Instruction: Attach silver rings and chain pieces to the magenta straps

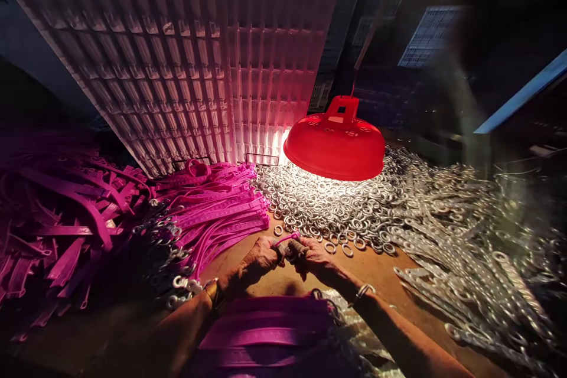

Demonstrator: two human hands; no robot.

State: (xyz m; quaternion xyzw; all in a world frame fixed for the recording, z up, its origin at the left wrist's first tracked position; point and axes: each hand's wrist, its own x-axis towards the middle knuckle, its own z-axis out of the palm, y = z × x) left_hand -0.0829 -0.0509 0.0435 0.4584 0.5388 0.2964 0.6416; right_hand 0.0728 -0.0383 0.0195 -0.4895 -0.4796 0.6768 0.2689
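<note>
Under the lamp, my left hand [266,254] and my right hand [310,254] meet, fingers closed and nearly touching. A thin bit of pink strap [290,237] shows between the fingertips, looped at my right fingers. Dark wraps cover some fingers and hide part of the grip. Just beyond lies a heap of loose metal rings [328,207]. Left of the hands is a bundle of pink straps [225,212]. Closer to me, below the hands, more pink straps [270,325] lie in a stack with metal pieces at their right end.
A red lamp [334,147] hangs low over the rings. Metal chain lengths [482,266] spread along the right side. A tangled pile of pink straps [66,224] fills the far left. Ribbed translucent panels [177,65] stand at the back. Brown tabletop [248,283] shows around the hands.
</note>
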